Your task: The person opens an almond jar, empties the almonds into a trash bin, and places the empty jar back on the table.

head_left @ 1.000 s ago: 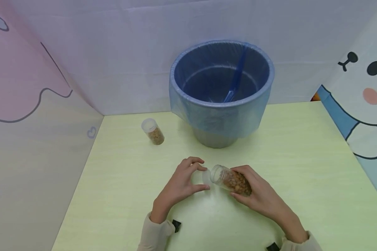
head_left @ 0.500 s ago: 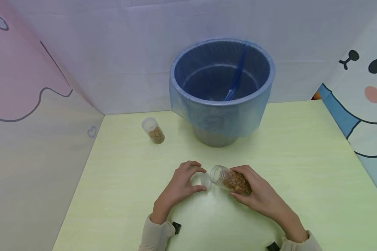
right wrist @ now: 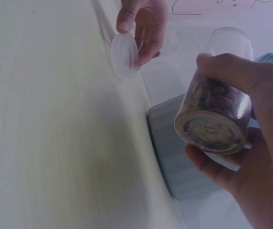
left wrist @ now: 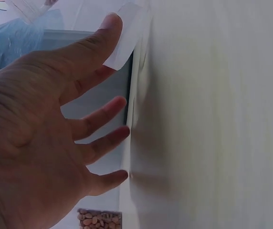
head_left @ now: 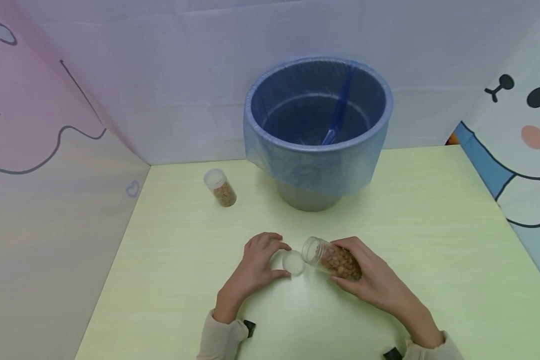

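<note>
My right hand (head_left: 370,274) grips a clear plastic jar (head_left: 333,258) part-filled with brown, nut-like pieces. The jar is uncapped and tilted, its mouth to the left; in the right wrist view its round base (right wrist: 212,132) faces the camera. Between the thumb and fingertips of my left hand (head_left: 257,265) is a translucent round lid (head_left: 293,263), pinched at its edge just left of the jar's mouth. In the left wrist view the same lid (left wrist: 127,40) shows beside the thumb tip, while the other fingers spread loosely.
Behind the hands stands a large bucket (head_left: 312,175) lined with a blue plastic bag. A second jar (head_left: 220,188), capped and holding light brown pieces, stands to its left on the pale table (head_left: 171,250). Cloth-covered panels close off the back and sides.
My left hand has shifted slightly left, drawing the lid away from the jar's mouth and turning its round face up toward the head camera. The right hand and jar stay nearly still.
</note>
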`<state>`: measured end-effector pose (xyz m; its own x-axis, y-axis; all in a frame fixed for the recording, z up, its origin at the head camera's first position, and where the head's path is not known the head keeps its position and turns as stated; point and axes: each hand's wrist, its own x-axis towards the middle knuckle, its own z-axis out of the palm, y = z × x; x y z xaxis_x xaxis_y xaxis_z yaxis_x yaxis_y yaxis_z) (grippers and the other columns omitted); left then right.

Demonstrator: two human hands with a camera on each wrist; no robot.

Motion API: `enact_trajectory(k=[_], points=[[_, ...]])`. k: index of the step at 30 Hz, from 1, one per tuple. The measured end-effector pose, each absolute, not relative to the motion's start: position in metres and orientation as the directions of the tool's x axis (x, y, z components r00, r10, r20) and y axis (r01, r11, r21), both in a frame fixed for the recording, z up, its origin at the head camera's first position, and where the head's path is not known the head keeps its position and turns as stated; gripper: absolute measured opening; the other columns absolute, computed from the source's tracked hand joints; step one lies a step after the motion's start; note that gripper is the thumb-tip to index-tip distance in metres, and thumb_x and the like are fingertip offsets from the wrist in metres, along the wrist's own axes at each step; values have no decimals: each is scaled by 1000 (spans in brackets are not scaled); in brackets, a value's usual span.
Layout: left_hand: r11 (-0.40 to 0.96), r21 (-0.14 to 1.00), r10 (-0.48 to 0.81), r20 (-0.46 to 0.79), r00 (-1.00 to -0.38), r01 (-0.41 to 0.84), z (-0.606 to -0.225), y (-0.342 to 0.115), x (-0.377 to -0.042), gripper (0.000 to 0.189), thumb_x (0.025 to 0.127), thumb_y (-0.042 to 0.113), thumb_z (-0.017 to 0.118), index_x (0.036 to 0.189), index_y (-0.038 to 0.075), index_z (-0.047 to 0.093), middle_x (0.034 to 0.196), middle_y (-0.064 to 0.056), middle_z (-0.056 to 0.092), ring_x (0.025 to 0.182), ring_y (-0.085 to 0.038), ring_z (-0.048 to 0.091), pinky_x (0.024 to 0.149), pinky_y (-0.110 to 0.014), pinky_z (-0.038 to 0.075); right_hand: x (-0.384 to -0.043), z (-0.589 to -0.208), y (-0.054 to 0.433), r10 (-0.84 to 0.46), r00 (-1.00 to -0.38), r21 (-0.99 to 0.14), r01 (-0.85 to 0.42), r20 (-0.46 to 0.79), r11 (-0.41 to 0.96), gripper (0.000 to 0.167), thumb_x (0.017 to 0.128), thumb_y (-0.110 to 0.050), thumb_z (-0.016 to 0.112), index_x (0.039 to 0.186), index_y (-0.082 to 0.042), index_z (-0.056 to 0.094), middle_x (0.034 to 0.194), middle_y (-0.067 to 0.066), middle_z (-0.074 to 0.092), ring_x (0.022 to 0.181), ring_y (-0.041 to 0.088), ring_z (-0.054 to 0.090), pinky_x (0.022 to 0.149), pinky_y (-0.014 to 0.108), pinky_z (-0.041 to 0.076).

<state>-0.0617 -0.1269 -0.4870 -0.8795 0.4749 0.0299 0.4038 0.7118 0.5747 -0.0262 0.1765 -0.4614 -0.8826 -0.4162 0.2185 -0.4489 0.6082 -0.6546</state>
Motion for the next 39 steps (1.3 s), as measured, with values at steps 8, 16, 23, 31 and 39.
enact_trajectory(k=[8, 16, 23, 31, 39], points=[[735, 567, 451, 0, -893, 371, -490, -130, -60, 49, 77, 32, 94, 119, 23, 69, 153, -14, 49, 154, -42, 32, 120, -74, 22, -28, -462, 176, -420, -883, -658, -445, 210, 607, 74, 80, -25, 93, 142, -24, 52, 133, -10, 58, 114, 5, 60, 87, 35, 60], [762, 538, 438, -17, -899, 361, -488, -127, -58, 49, 77, 30, 94, 118, 22, 69, 154, -14, 48, 153, -42, 32, 121, -73, 21, -28, -462, 177, -420, -877, -647, -463, 234, 606, 74, 79, -25, 94, 141, -23, 53, 132, -10, 59, 114, 5, 60, 89, 36, 59], [790, 486, 439, -22, -898, 374, -489, -126, -57, 56, 77, 32, 94, 124, 22, 67, 155, -13, 47, 153, -41, 33, 121, -72, 24, -27, -462, 178, -414, -880, -650, -458, 234, 606, 74, 78, -24, 94, 140, -24, 54, 131, -10, 59, 113, 4, 59, 89, 34, 58], [825, 419, 434, -41, -900, 378, -489, -127, -56, 83, 78, 38, 93, 148, 17, 55, 158, -13, 44, 153, -40, 33, 120, -71, 26, -26, -463, 181, -411, -884, -663, -447, 223, 600, 74, 79, -23, 93, 141, -27, 53, 131, -11, 59, 112, 3, 59, 88, 33, 58], [884, 297, 401, -87, -912, 360, -481, -129, -60, 79, 76, 43, 93, 144, 24, 59, 156, -16, 43, 150, -46, 35, 117, -73, 30, -27, -462, 185, -417, -877, -659, -462, 240, 593, 75, 79, -23, 93, 142, -26, 52, 132, -11, 58, 112, 3, 59, 87, 33, 59]])
